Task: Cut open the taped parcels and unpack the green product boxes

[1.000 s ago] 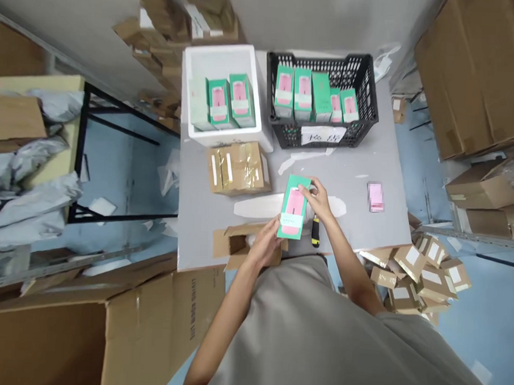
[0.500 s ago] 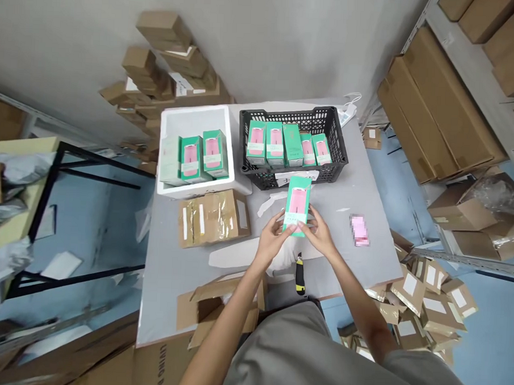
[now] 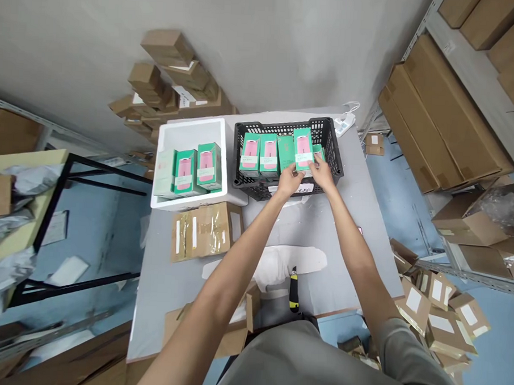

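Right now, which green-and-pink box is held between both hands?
The green-and-pink box just right of the plain-fronted green box in the black plastic crate: only it sits between left hand and right hand, its top highest.

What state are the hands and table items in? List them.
Left hand: gripping a green box
Right hand: gripping the same box
Black crate: open, other green boxes inside
White foam box: open, green boxes inside
Taped carton: shut
Near carton: flaps open
Knife: lying down, blade unclear
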`<action>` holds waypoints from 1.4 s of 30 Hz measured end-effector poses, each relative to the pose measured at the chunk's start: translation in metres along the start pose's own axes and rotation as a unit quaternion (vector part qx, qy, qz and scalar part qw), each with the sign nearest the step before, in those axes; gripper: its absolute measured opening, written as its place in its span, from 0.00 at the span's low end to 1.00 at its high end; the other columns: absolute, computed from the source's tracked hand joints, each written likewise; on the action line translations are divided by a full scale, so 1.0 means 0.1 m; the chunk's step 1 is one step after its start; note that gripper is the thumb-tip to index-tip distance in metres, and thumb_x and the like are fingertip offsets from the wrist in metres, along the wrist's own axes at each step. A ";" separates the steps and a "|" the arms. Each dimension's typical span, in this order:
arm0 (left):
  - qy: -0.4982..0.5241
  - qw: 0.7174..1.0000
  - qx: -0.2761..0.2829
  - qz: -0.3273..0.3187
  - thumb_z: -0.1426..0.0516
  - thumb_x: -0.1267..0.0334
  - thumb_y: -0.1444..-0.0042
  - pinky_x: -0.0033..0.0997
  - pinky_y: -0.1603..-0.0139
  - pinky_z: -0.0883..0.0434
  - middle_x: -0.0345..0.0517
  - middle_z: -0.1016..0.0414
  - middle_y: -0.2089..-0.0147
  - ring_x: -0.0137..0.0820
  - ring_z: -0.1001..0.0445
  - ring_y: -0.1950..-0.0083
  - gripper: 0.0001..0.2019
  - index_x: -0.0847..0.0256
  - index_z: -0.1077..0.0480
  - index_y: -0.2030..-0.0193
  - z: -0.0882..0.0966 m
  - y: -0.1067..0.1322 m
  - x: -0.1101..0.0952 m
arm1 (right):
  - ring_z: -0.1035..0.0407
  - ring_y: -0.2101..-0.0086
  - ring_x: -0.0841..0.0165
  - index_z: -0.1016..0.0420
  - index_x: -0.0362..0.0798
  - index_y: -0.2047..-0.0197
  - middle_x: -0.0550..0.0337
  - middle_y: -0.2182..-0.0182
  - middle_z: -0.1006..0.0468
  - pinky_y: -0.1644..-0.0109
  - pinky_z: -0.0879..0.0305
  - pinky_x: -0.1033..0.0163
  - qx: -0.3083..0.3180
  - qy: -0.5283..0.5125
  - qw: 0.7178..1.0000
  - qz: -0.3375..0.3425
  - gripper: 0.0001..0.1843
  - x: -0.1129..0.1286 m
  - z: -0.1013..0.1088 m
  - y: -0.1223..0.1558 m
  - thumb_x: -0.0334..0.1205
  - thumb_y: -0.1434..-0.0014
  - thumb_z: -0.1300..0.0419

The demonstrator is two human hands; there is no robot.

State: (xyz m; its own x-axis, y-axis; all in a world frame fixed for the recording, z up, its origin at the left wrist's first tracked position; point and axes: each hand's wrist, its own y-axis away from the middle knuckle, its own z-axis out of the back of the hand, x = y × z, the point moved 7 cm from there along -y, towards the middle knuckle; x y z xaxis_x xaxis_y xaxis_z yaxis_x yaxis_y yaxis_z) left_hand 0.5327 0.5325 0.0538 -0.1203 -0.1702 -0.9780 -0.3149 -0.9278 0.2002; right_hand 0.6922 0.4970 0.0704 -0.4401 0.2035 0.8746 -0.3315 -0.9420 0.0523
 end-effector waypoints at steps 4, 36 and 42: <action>-0.002 0.999 -0.041 0.025 0.23 0.68 0.46 0.64 0.15 0.30 0.71 0.17 0.28 0.65 0.28 0.16 0.23 0.64 0.16 0.43 0.01 0.24 0.21 | 0.23 0.28 0.42 0.22 0.43 0.20 0.34 0.30 0.15 0.21 0.28 0.41 0.039 0.126 0.989 -0.071 0.29 -0.05 -0.25 0.02 0.46 0.16 0.41; -0.135 0.938 -0.304 0.102 0.35 0.49 0.31 0.55 0.23 0.20 0.62 0.12 0.34 0.49 0.13 0.33 0.22 0.61 0.17 0.38 3.11 4.73 1.45 | 0.24 0.32 0.46 0.19 0.43 0.24 0.35 0.34 0.17 0.21 0.28 0.41 0.194 0.258 0.946 -0.011 0.26 -0.42 -1.70 2.76 0.44 0.19 0.39; -0.244 0.925 -0.287 0.051 0.36 0.56 0.28 0.60 0.18 0.25 0.60 0.12 0.37 0.52 0.17 0.30 0.15 0.57 0.16 0.40 3.36 4.97 1.57 | 0.24 0.28 0.41 0.40 0.45 0.11 0.29 0.24 0.26 0.26 0.23 0.42 0.306 0.369 0.864 -0.153 0.47 -0.62 -2.25 3.74 0.46 0.23 0.27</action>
State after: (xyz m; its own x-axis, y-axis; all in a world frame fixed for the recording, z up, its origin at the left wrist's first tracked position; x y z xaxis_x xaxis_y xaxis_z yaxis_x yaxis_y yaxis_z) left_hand 0.0411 0.1563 0.0197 -0.5767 -0.2262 -0.7850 0.2561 -0.9625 0.0892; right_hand 0.4078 0.1925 -0.0731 -0.8974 0.3699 0.2407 -0.1225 -0.7328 0.6694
